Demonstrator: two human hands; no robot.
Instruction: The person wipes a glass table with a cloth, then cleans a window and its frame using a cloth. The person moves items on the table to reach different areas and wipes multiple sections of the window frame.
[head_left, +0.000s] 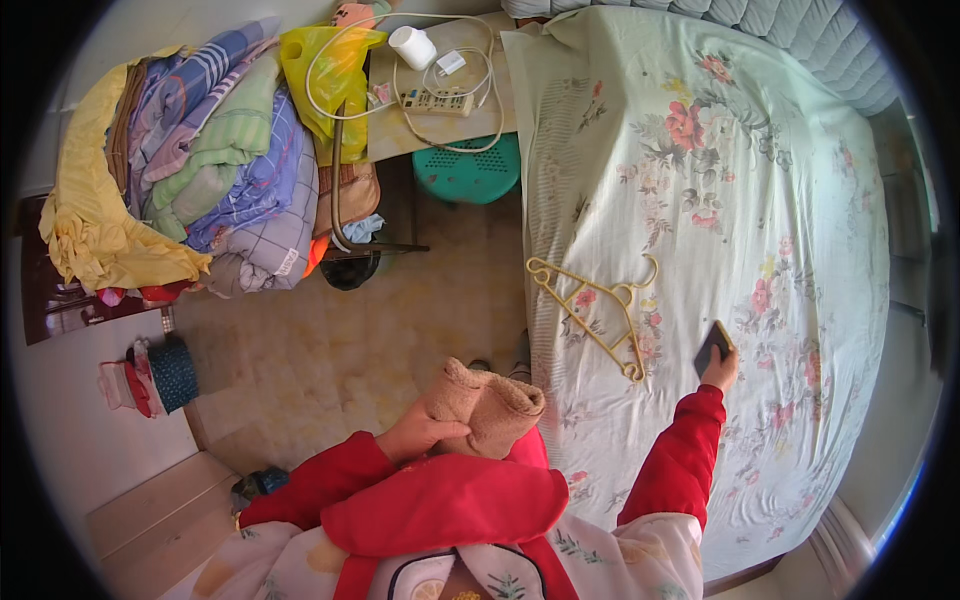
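My left hand grips a folded piece of tan fleece fabric, held in front of my body with the thumb on top. Out to the right, my right hand holds a dark smartphone over the bed. Its fingers wrap the phone's near edge. Left of the phone, a yellow plastic clothes hanger lies flat on the floral bed sheet, its hook pointing away from me. Red sleeves cover both my forearms. Whether the fleece is a garment or a cloth I cannot tell.
A small table at the back bears a power strip, a white cup and looping cables. Under it stands a green plastic stool. Folded bedding is piled at the left, beside a yellow plastic bag. Tiled floor lies between.
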